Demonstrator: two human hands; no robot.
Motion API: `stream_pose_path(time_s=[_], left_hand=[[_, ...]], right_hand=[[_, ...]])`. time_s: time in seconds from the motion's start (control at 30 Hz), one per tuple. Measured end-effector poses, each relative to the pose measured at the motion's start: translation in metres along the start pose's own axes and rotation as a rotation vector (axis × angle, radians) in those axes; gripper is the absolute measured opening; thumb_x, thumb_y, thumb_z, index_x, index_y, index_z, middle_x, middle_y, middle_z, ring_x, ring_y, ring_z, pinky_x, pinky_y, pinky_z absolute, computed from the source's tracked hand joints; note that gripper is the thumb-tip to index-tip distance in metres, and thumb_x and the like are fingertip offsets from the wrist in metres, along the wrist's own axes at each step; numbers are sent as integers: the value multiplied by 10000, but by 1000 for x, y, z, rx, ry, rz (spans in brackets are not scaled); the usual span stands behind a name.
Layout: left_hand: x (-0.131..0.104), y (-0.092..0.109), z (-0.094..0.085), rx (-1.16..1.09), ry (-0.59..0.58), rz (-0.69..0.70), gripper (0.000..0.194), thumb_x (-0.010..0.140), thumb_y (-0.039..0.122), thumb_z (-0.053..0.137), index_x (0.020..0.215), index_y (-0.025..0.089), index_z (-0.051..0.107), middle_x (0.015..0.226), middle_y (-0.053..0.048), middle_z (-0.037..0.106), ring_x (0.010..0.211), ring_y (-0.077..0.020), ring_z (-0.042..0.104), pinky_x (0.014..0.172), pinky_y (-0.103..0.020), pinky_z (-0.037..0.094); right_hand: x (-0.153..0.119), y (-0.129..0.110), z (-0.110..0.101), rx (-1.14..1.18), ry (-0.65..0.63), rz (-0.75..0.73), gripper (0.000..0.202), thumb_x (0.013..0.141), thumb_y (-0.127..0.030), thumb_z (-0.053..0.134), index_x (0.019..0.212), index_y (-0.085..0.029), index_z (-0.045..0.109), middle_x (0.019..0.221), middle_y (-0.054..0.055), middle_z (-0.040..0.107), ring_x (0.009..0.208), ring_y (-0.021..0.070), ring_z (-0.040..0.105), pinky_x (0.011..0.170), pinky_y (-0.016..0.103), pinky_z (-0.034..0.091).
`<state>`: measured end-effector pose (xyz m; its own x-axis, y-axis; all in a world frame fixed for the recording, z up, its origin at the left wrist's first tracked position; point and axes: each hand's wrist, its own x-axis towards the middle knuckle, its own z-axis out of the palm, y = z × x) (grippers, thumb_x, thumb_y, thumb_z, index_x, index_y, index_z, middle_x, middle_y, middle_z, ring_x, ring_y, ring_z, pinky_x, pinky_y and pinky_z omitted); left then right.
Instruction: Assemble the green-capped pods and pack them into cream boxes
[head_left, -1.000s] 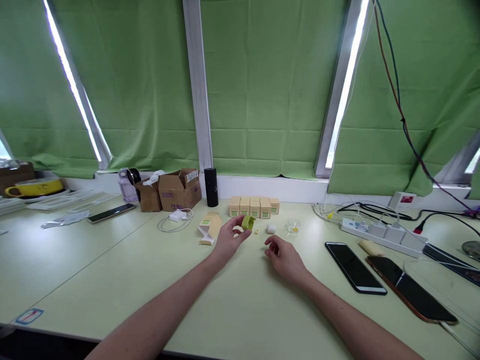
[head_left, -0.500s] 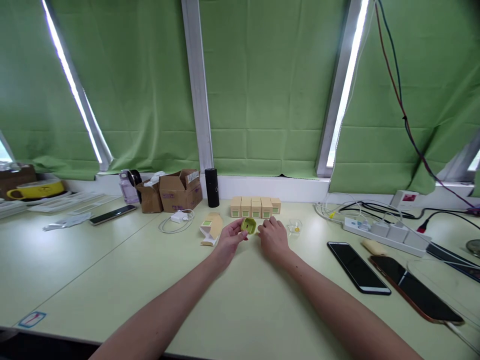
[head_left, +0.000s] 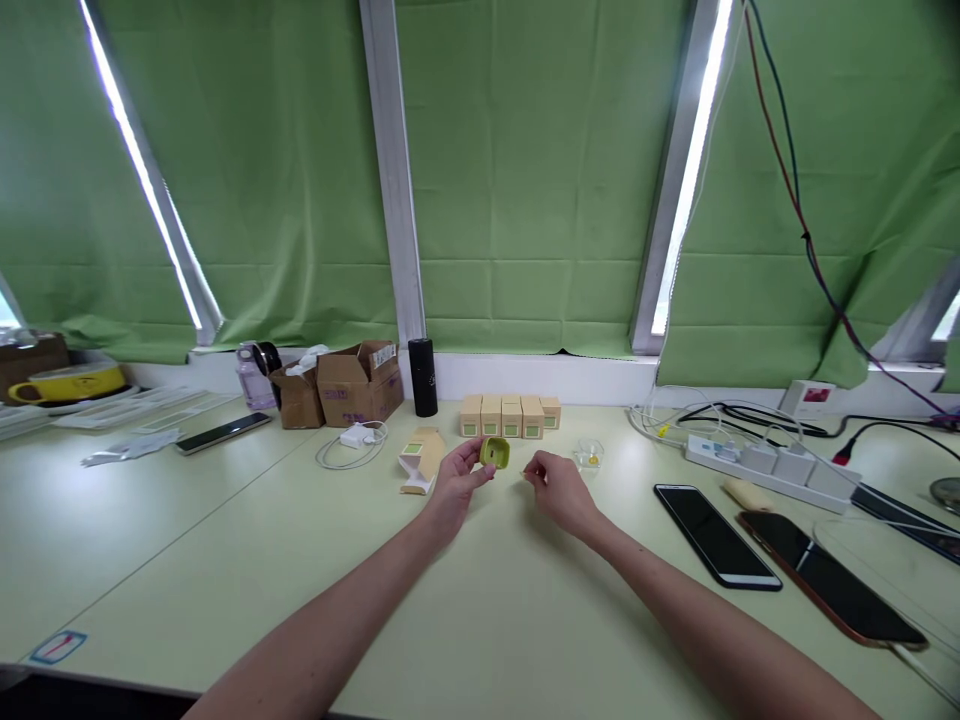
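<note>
No writing legible anywhere; carton labels too small to make out.

Pale green table (head_left: 225, 540) runs across the whole lower view. Two brown cartons (head_left: 341, 383) at 10 o'clock from the hands, purple marks on the sides, unreadable. White power strip (head_left: 772, 466) at 3 o'clock with plugs in it. Two dark phones (head_left: 712, 535) lie side by side at 4 o'clock; a third phone (head_left: 223, 431) at 9 o'clock. One black cylinder (head_left: 423, 376) at 11 o'clock. Five small tan boxes (head_left: 510, 415) in a row at 12 o'clock, each with a green panel. One opened tan box (head_left: 420, 457) lies flat, just left of the hands.

Left hand (head_left: 457, 480) pinches a small green case (head_left: 495, 452), raised just above the table, in front of the row. Right hand (head_left: 559, 490) nearby at 3 o'clock of the case, fingertips pinched together; whether they hold anything, cannot tell.
</note>
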<state>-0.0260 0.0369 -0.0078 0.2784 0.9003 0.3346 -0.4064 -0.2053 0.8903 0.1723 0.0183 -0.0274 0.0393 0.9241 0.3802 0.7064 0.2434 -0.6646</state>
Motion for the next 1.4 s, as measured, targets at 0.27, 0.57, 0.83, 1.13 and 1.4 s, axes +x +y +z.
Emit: stream_pose_path(time_s=[0.27,0.57,0.83,1.13,1.4], left_hand=[[-5,-5,8,66,-25,-33,567,621,318,938,1134,179,742,1164,-125,727,1131,-287,619,898,-343,486],[-9,-6,14,109,-45,-50,561,612,349,948,1106,182,741,1135,-118,738,1099,-280,633,905,-348,486],[-10,-9,12,115,-65,-37,543,643,331,936,1127,183,737,1158,-126,733,1099,-285,640,928,-364,481],[-10,-10,13,137,-90,-19,524,662,330,931,1122,187,726,1157,-124,730,1115,-288,640,941,-378,486],[-10,-13,15,90,-142,-32,552,631,295,958,1099,174,690,1102,-112,714,1011,-245,657,890,-363,516]], right_hand=[[-23,16,-14,598,-57,214,268,746,-452,685,740,-220,551,662,39,693,559,163,621,536,311,519],[-31,8,-22,797,-11,219,253,734,-443,703,793,-222,596,702,-14,615,638,140,559,517,248,468],[-35,0,-35,911,-11,180,414,660,-504,860,867,-182,700,700,12,654,671,164,607,612,316,519],[-41,-13,-46,1060,-120,239,466,681,-570,869,848,-194,648,774,40,704,705,187,675,604,307,528],[-41,-17,-49,916,-11,48,333,691,-428,872,818,-206,659,752,13,666,693,180,642,634,327,535]])
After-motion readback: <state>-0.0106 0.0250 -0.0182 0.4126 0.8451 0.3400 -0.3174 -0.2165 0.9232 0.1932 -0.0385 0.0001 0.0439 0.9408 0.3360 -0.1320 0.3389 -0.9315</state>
